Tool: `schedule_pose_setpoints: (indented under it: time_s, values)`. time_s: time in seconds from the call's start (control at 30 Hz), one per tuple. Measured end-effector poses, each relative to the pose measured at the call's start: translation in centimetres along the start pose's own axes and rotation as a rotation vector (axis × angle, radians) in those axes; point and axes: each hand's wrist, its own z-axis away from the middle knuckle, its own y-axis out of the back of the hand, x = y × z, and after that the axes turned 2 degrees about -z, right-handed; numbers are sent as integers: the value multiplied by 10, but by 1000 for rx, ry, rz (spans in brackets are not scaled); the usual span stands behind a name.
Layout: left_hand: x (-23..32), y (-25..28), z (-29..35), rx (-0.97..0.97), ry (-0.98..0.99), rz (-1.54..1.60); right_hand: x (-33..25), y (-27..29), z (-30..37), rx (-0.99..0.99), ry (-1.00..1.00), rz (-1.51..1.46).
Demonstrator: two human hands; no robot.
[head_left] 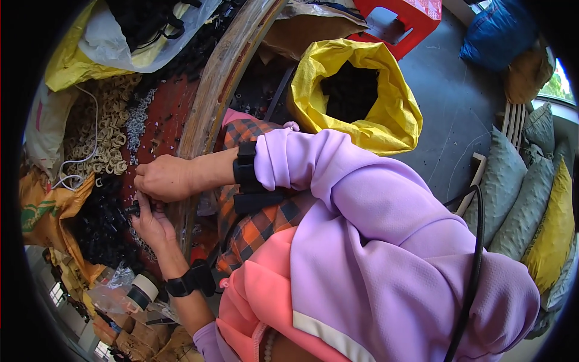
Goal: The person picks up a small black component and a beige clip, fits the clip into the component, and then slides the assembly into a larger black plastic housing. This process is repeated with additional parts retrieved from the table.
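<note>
A dark grey floor (445, 81) with pale streaks lies near a bright window (560, 84).

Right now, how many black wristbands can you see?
2. The first wristband is around the wrist of the right hand; the second wristband is around the wrist of the left hand. Any under the purple sleeves would be hidden.

You have a small black part (132, 209) at the fingers (144, 204) of your left hand (155, 228), stubby and dark, its finer form too small to tell. It shows above the desk (175, 99), just beside the heaped black pieces (99, 220).
</note>
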Motion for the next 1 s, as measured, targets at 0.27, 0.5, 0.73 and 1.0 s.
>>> schedule_pose_setpoints:
  time_s: [0.27, 0.5, 0.73, 1.0]
  values:
    - [9, -9, 9, -86, -120, 2, 1, 13, -7, -102, -268, -345]
    - [12, -15, 14, -65, -113, 14, 3, 20, -9, -186, -410, -609]
    - [12, -20, 17, 13, -49, 60, -2, 18, -4, -98, -240, -411]
    - [9, -5, 12, -29, 27, 78, -8, 27, -18, -249, -586, -630]
